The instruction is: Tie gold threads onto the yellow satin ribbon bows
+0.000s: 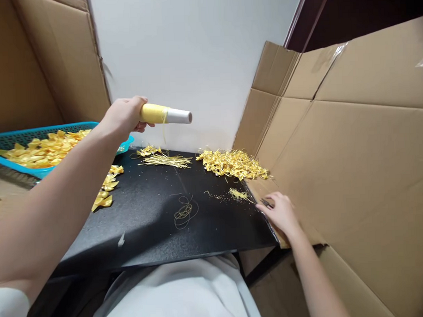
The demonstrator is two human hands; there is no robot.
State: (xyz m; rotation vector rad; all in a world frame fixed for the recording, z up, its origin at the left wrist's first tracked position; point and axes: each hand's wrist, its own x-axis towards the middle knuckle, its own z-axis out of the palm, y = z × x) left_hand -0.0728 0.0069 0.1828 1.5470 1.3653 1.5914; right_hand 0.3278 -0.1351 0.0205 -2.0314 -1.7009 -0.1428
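Observation:
My left hand [125, 117] is closed round a cone of yellow thread [156, 113], held above the back of the black table [140, 221]. The cone's bare white end points right, and a loose strand hangs from it. My right hand [279, 214] is at the table's right edge with its thumb and fingers around a small dark tool [267, 203], partly hidden, whose kind I cannot make out. Just left of that hand lies a tuft of yellow thread clippings [238, 193]. A loose coil of thin thread [184, 212] rests mid-table.
A blue basket [10, 168] of yellow ribbon pieces stands at left. At the back lie a bundle of yellow strips [166, 161] and a heap of small yellow bows [230, 164]. Cardboard walls [353, 158] rise on both sides. More yellow pieces [102, 199] lie beside my left forearm.

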